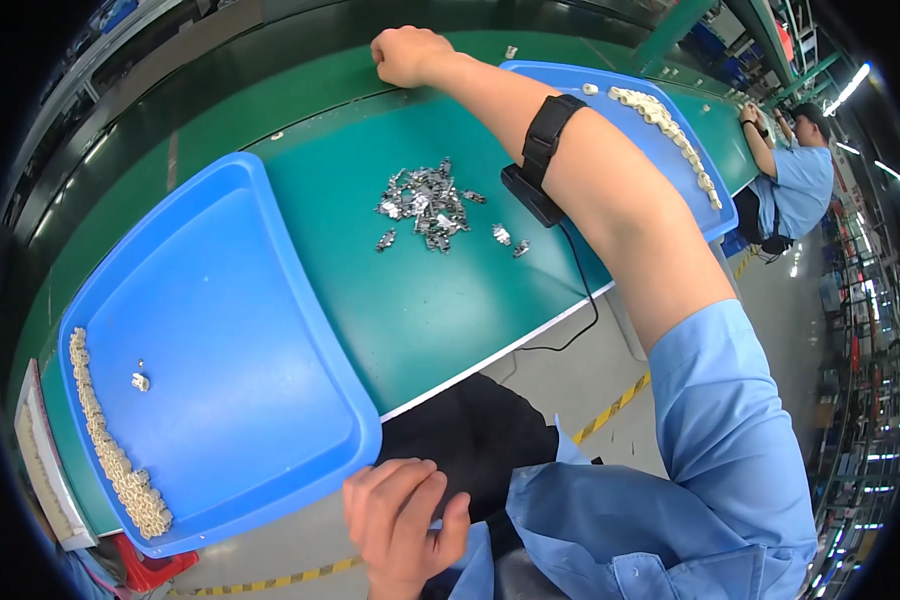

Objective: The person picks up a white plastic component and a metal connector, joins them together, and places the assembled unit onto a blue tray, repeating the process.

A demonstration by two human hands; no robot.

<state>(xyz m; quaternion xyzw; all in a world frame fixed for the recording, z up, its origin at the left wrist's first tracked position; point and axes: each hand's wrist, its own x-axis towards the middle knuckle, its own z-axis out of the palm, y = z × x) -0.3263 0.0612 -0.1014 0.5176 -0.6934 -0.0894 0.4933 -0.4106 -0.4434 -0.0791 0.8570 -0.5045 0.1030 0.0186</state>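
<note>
My right arm reaches across the bench, and my right hand (pixel 407 57) is closed at the far side, over the green belt. Its fingertips are hidden, so I cannot make out what they hold, if anything. My left hand (pixel 400 520) is near my lap, just below the near corner of a blue tray (pixel 315 300). Its fingers are loosely bent, the thumb stands apart, and nothing is in it. A pile of small metal parts (pixel 425 205) lies on the green bench top (pixel 410 320) between the two hands, with a few strays beside it.
Cream-coloured small parts (pixel 105 440) line the left tray's outer side; one white piece (pixel 141 382) lies apart. A second blue tray (pixel 715 130) at right holds a similar row (pixel 670 130). A black device (pixel 535 190) on my forearm trails a cable. A co-worker (pixel 795 170) works at far right.
</note>
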